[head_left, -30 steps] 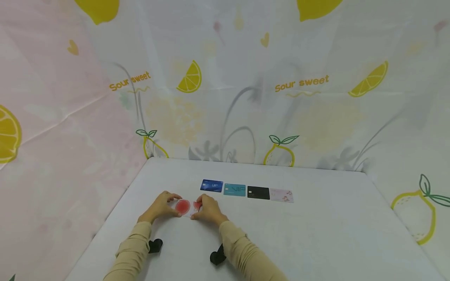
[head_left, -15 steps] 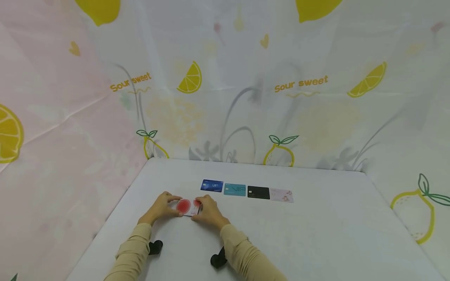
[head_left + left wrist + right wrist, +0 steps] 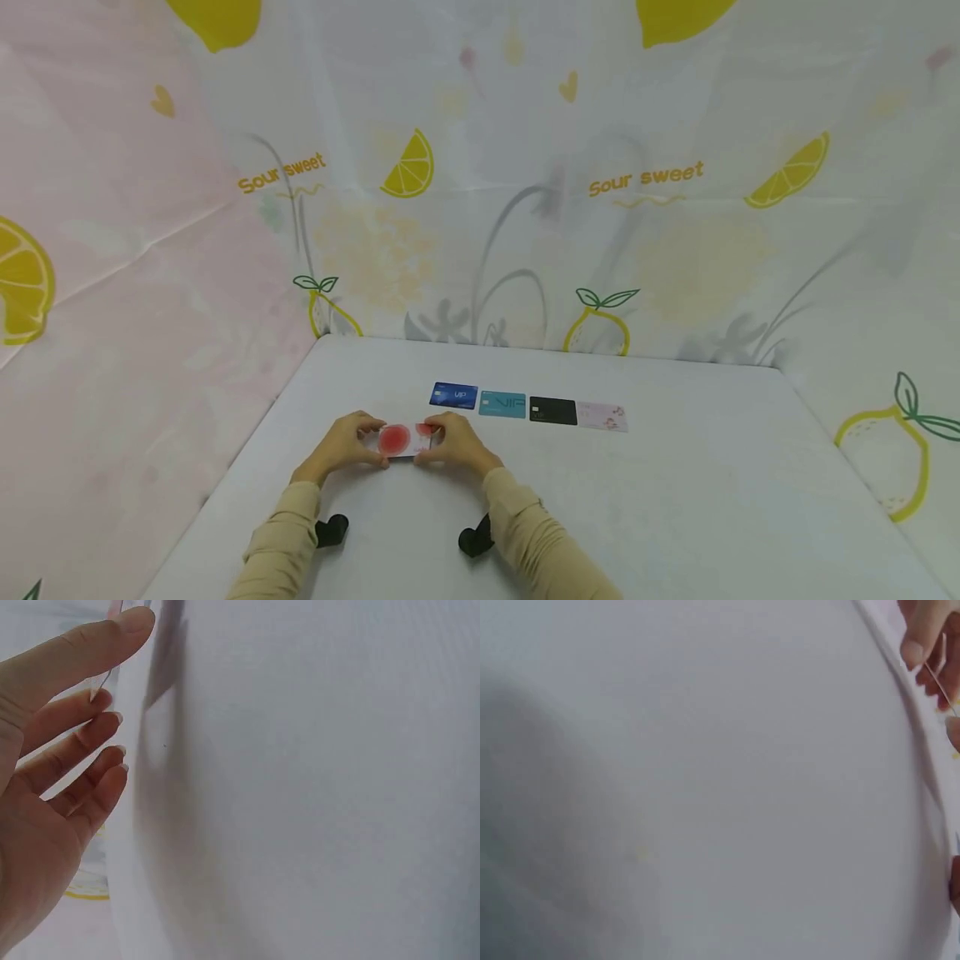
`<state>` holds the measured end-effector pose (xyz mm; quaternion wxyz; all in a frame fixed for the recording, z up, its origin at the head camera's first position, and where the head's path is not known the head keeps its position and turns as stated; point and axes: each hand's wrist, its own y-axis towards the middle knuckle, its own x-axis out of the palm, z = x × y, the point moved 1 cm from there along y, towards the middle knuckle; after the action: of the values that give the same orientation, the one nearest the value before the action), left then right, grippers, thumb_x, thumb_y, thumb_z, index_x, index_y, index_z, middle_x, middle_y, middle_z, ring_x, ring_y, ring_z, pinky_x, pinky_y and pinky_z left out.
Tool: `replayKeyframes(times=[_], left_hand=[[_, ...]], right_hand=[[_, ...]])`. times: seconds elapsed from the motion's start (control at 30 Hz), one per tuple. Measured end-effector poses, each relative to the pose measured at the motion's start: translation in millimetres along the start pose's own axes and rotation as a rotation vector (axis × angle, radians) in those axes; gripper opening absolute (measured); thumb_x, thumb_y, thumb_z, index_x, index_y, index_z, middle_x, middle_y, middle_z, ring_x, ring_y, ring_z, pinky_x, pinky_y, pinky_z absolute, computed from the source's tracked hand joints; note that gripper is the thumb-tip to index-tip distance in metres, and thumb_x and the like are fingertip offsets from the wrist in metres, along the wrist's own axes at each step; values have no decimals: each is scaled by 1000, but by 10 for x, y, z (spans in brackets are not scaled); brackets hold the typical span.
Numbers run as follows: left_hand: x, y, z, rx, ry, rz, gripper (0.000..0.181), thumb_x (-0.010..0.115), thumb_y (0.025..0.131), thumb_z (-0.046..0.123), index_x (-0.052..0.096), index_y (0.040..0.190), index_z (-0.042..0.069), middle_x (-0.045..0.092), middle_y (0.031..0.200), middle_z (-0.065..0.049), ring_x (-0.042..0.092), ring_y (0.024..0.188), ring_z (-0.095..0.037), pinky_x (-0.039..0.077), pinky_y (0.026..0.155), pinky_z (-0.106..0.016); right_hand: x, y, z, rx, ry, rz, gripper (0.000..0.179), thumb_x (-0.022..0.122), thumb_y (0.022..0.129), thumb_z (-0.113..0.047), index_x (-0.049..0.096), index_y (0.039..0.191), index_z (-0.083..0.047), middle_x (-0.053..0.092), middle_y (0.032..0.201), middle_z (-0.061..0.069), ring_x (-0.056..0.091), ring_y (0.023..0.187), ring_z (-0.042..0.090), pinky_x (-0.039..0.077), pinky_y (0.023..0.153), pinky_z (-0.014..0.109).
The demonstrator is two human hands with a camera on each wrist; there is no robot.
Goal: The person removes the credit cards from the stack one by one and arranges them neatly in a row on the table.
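Note:
In the head view, a white card with red round patches point(image 3: 395, 439) is held up between the two hands over the left part of the table. My left hand point(image 3: 347, 443) pinches its left end, thumb below and fingers above. The right hand point(image 3: 456, 443) grips the other end, partly covering a smaller red patch. The left wrist view catches the thin edge of the card point(image 3: 101, 681) between the left hand's point(image 3: 56, 772) thumb and index finger, the other fingers loosely bent. Only fingertips and the card's thin edge point(image 3: 939, 684) show at the right wrist view's upper right.
Behind the hands, a row of cards lies on the white table point(image 3: 675, 483): blue point(image 3: 453, 396), teal point(image 3: 502, 405), black point(image 3: 553, 411) and pale pink point(image 3: 603, 417). Black wrist-camera mounts point(image 3: 332, 531) hang by both sleeves. A lemon-print cloth point(image 3: 480, 167) encloses the back and sides.
The red-patched card has come upright a little and shifted slightly right, showing more of its face. The right hand has moved slightly right along with it. The row of cards stays put.

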<state>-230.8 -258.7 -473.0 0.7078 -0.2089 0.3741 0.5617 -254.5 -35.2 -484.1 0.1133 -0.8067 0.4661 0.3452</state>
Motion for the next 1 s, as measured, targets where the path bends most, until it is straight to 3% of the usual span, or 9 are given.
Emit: replayKeyframes(times=[0.3, 0.5, 0.73, 1.0], left_hand=[[-25, 12, 223, 28, -33, 1, 56, 87, 60, 19, 66, 106, -7, 66, 94, -9, 59, 87, -24, 50, 75, -34], [-12, 16, 314, 81, -47, -3, 54, 86, 62, 18, 67, 105, -6, 67, 94, -9, 59, 87, -26, 50, 76, -34], [52, 13, 396, 88, -69, 27, 51, 87, 62, 21, 69, 103, -3, 68, 93, -6, 58, 86, -22, 51, 76, -33], [165, 9, 489, 137, -106, 67, 48, 87, 63, 26, 71, 100, 1, 69, 92, -5, 61, 85, -28, 52, 76, -39]], right_hand=[[-238, -92, -2, 21, 51, -57, 57, 85, 67, -15, 64, 116, 4, 65, 100, 9, 51, 82, 15, 45, 71, 20], [-355, -168, 7, 39, 56, -67, 58, 84, 68, -17, 63, 119, 2, 65, 104, 8, 52, 87, 19, 44, 70, 21], [-469, -260, 24, -7, 25, -58, 60, 83, 68, -16, 60, 121, 4, 62, 102, 11, 52, 85, 18, 44, 69, 21], [-656, -398, -13, -46, 35, -66, 60, 82, 70, -14, 59, 122, 5, 60, 96, 10, 53, 84, 24, 46, 68, 22]])
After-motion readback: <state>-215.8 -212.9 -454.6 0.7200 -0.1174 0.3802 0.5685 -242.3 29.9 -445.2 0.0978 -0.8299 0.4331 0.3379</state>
